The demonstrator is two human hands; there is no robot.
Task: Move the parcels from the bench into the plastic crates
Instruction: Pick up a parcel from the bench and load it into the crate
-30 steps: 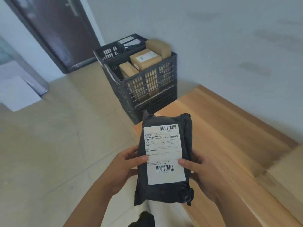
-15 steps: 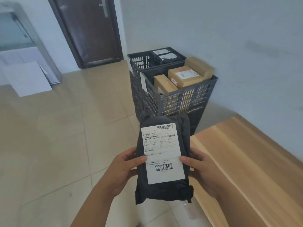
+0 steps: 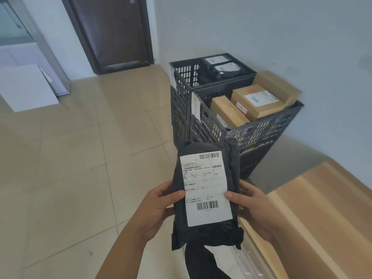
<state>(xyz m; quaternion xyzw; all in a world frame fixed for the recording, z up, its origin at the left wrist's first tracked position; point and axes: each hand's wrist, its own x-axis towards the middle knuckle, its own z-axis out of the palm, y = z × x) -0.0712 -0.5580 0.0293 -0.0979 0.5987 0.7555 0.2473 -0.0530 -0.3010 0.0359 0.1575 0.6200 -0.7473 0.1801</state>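
Note:
A black plastic parcel with a white shipping label is held upright in front of me. My left hand grips its left edge, thumb on the label. My right hand grips its right edge the same way. Ahead stand two dark plastic crates against the wall. The near crate holds three brown cardboard boxes. The far crate holds black bagged parcels. The wooden bench runs along the right, beside my right hand.
A dark brown door stands at the back. White boards lean at the left by a metal frame. Beige floor tiles spread across the left and centre. The grey wall runs behind the crates.
My view has swung left, away from the bench, and moved closer to the crates. Both hands still hold the black parcel the same way.

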